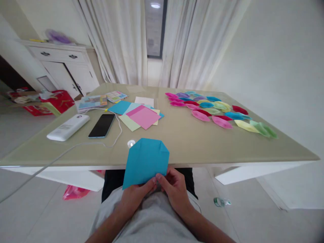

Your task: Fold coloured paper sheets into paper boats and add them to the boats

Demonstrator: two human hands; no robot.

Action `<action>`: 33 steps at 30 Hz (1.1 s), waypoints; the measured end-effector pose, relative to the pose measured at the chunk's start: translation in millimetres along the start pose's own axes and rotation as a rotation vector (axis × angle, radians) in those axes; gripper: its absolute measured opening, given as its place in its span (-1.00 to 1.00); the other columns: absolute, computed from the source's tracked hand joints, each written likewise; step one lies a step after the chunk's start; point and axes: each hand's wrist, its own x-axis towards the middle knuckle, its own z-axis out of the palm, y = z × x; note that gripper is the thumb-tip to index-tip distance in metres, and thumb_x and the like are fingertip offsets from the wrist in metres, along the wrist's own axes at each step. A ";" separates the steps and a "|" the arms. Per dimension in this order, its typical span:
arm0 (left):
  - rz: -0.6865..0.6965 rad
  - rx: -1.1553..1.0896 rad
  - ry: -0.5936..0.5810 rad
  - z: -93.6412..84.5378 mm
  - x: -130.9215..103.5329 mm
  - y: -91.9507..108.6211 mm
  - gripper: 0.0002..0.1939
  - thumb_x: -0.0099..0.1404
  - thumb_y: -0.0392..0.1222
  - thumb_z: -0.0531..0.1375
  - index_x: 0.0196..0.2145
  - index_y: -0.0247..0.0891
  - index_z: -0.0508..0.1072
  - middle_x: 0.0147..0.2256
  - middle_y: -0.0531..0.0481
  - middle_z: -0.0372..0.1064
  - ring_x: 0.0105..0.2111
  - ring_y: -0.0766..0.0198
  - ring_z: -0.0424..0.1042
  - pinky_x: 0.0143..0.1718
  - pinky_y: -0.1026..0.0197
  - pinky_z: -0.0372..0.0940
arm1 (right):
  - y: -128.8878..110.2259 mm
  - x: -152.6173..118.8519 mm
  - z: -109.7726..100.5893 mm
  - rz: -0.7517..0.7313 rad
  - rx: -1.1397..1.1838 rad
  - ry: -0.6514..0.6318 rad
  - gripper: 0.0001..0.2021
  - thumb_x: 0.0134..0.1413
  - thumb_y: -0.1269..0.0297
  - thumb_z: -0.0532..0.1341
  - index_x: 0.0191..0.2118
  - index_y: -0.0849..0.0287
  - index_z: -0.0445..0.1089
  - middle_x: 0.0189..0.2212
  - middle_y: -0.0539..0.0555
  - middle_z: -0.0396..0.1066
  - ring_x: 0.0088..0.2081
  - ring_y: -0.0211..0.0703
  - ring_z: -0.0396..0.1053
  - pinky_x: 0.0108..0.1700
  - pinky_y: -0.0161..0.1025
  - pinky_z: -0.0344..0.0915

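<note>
Folded blue paper (146,160), beyond left fingers (150,185) and right fingers (164,181), both pinching its near edge

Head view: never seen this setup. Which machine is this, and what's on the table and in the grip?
No machine: these are a person's bare left hand and right hand. The only picture comes from a camera on their head, looking forward and down. Both hands hold a blue paper sheet with slanting upper corners by its lower edge. On the beige table, a white oblong device and a black-screened phone lie at left, overlapping coloured paper sheets near the middle, and multicoloured folded paper pieces at right.
</note>
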 end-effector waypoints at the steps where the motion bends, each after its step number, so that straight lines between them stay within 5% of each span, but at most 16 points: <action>1: 0.011 -0.027 -0.011 1.0 0.6 0.0 -0.48 0.08 0.34 0.46 -0.54 -0.22 0.71 -0.47 -0.17 0.67 -0.32 -0.12 0.66 -0.28 0.04 0.53 | -0.5 0.1 0.1 0.000 -0.002 0.012 -0.58 0.21 -0.09 0.44 -0.41 0.17 0.45 -0.60 -0.07 0.37 -0.59 -0.33 0.19 -0.53 -0.36 0.15; 7: 0.139 -0.213 -0.079 11.8 0.1 4.7 -0.42 0.05 0.31 0.51 -0.23 -0.29 0.72 -0.31 -0.17 0.72 -0.28 0.00 0.67 -0.19 0.10 0.56 | -4.0 2.9 -1.2 0.063 0.046 0.043 -0.52 0.11 -0.17 0.48 -0.43 0.18 0.44 -0.63 -0.07 0.38 -0.63 -0.35 0.17 -0.57 -0.37 0.12; 16: 0.159 -0.286 -0.114 14.3 5.5 -0.9 -0.54 0.07 0.20 0.54 -0.37 -0.29 0.67 -0.48 -0.09 0.65 -0.48 0.17 0.57 -0.38 0.20 0.49 | 5.8 4.2 -5.8 0.135 0.101 0.024 -0.51 0.14 -0.20 0.46 -0.39 0.19 0.47 -0.58 -0.05 0.41 -0.61 -0.36 0.21 -0.55 -0.37 0.13; 26: 0.156 -0.317 -0.100 12.0 5.6 3.1 -0.42 0.11 0.39 0.44 -0.38 -0.26 0.58 -0.48 -0.07 0.62 -0.48 0.17 0.57 -0.36 0.15 0.51 | 1.8 6.7 -2.9 0.116 0.039 0.024 -0.43 0.10 -0.27 0.45 -0.50 0.17 0.37 -0.65 -0.06 0.37 -0.66 -0.38 0.15 -0.59 -0.38 0.05; 33: 0.169 -0.233 -0.036 17.0 7.4 -3.7 -0.52 0.09 0.25 0.50 -0.41 -0.27 0.64 -0.50 -0.05 0.62 -0.50 0.21 0.52 -0.41 0.23 0.43 | 6.2 6.8 -4.3 0.137 0.012 0.036 -0.42 0.08 -0.27 0.46 -0.51 0.17 0.36 -0.66 -0.06 0.38 -0.68 -0.39 0.13 -0.61 -0.39 0.01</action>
